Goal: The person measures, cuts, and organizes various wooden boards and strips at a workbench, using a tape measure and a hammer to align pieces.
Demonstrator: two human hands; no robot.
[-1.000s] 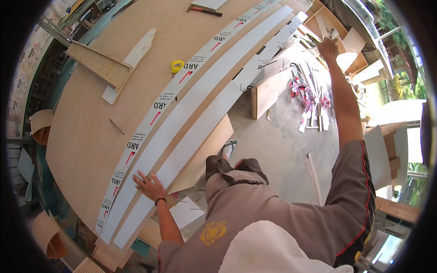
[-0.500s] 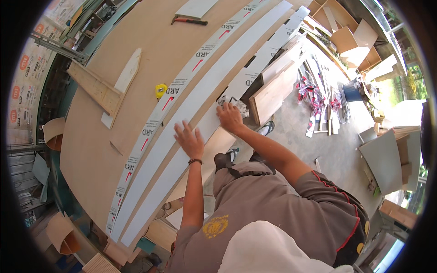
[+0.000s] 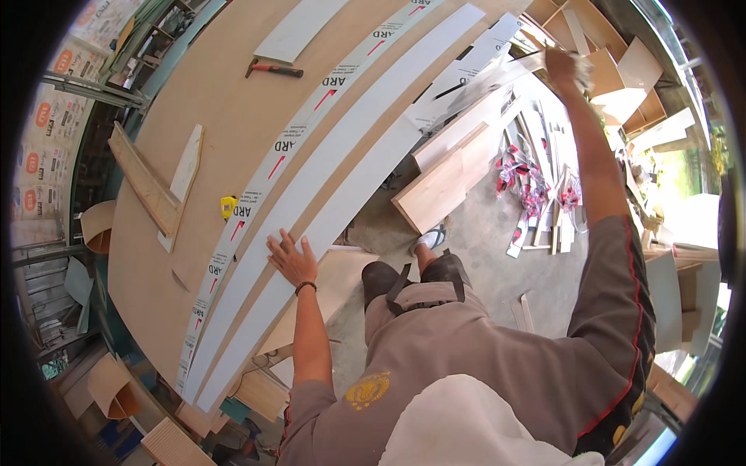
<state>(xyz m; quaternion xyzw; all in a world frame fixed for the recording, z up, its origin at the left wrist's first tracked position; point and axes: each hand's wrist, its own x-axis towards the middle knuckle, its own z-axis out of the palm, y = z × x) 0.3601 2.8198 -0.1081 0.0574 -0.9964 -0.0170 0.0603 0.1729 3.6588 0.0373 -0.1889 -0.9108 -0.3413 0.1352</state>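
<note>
Three long white strips lie side by side on a brown table [image 3: 225, 101]. My left hand [image 3: 294, 262] is open, fingers spread and lying flat across the middle strip [image 3: 342, 151] and the near strip [image 3: 326, 221]. At the far right, my right hand [image 3: 566, 71] is raised away from the table, blurred, and closed on a printed protective film [image 3: 497, 78]. That film stretches back to the near strip, whose far part is still covered while the part by me shows bare white. The left strip [image 3: 295, 132] carries printed film with red marks.
A red-handled hammer [image 3: 276, 70], a white panel [image 3: 299, 31], a yellow tape measure [image 3: 228, 206] and wooden pieces [image 3: 155, 194] lie on the table. Boards [image 3: 444, 179] lean at its right edge. Crumpled film scraps [image 3: 528, 179] cover part of the floor.
My right hand has swung far out to the right and away, peeling film off the near strip. My left hand has shifted slightly left and nearer along the strips.
</note>
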